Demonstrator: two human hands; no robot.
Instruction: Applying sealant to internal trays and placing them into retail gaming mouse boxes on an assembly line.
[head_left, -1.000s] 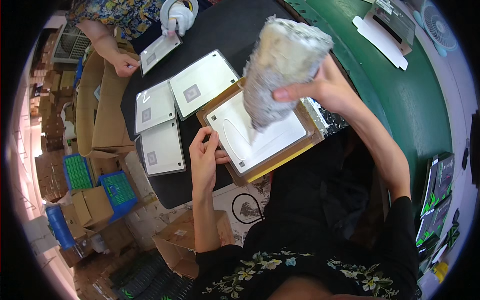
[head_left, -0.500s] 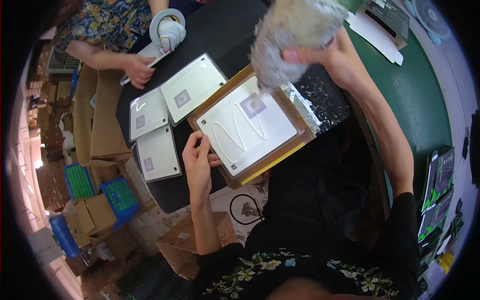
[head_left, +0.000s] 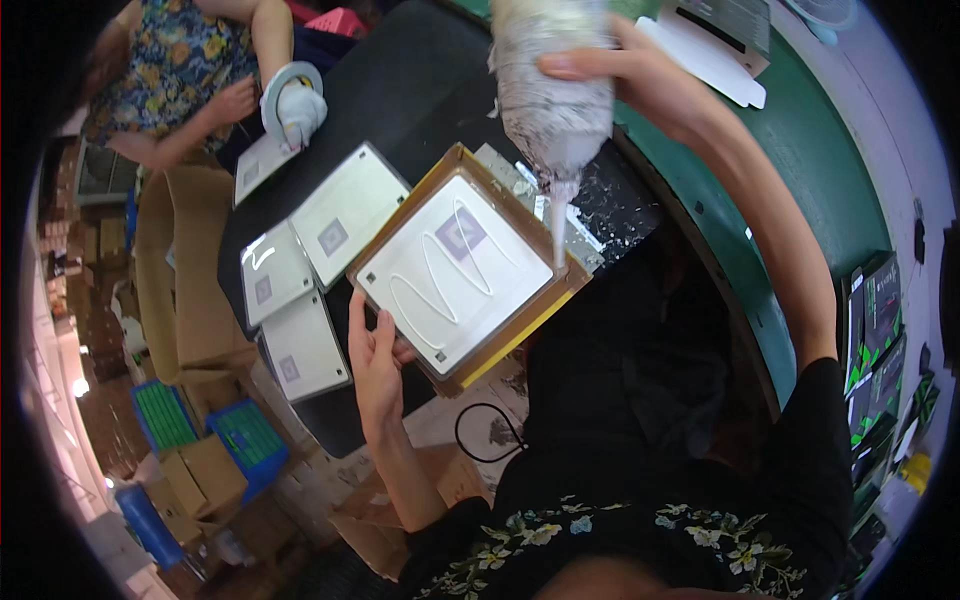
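My right hand (head_left: pixel 640 75) is closed round a large whitish, film-wrapped squeeze bag (head_left: pixel 555 95). Its narrow nozzle (head_left: pixel 561 225) points down, the tip by the right corner of a white square panel (head_left: pixel 500 315). A zigzag bead of white paste (head_left: pixel 437 285) runs across this panel and over part of a purple-grey square mark. The panel lies in a brown frame (head_left: pixel 455 170) with a yellow front edge. At the left corner my left hand (head_left: pixel 376 365) pinches the panel's edge, thumb on top and fingers partly hidden below.
Several similar panels (head_left: pixel 345 215) lie to the left on the black table (head_left: pixel 425 60). Across it, a co-worker's hand (head_left: pixel 235 100) is near a white wrapped bag with a grey ring (head_left: pixel 293 108). A cardboard box (head_left: pixel 210 290) stands left; a green table (head_left: pixel 815 200) is at right.
The squeeze bag's nozzle has moved from the panel's far side to its right corner. The paste bead has another stroke. The co-worker's hand has drawn back from the table.
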